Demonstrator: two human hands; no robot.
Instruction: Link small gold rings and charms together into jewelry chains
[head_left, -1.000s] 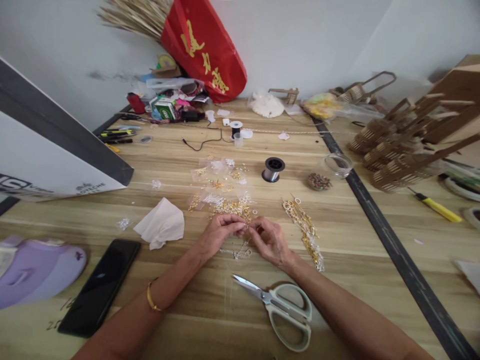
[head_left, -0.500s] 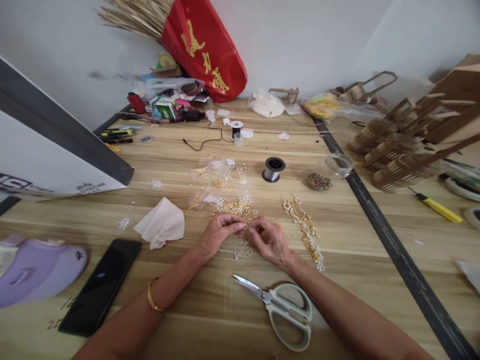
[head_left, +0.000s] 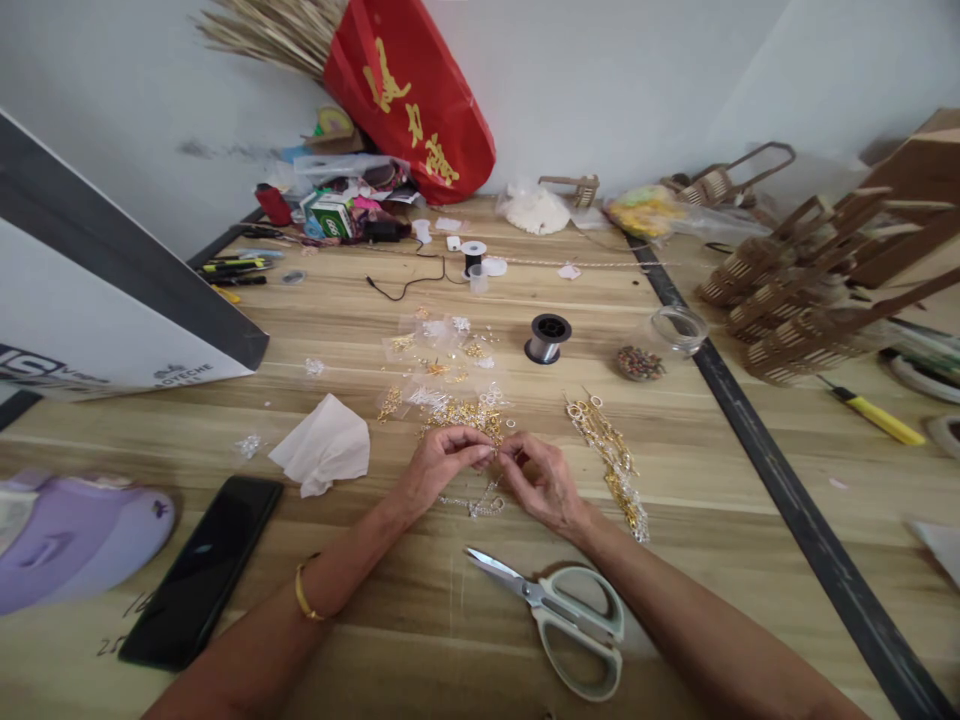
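Observation:
My left hand (head_left: 448,462) and my right hand (head_left: 541,478) meet fingertip to fingertip above the wooden table. Both pinch at the same spot, each with thumb and forefinger. A silver chain (head_left: 474,507) lies just below the fingers, and one strand rises toward the pinch of my right hand. What the left fingertips hold is too small to make out. Right behind the hands sits a pile of gold and silver jewelry findings (head_left: 466,413). Several finished-looking gold and silver chains (head_left: 611,460) lie to the right of my right hand.
White-handled scissors (head_left: 555,610) lie between my forearms. At left are a black phone (head_left: 201,572) and a crumpled tissue (head_left: 324,447). Beyond the findings stands a wire spool (head_left: 547,340). A clear jar of beads (head_left: 652,350) lies farther right, near woven baskets (head_left: 787,310).
Hardly anything differs. My hands stay together in the same place, with only a very slight shift of the fingertips.

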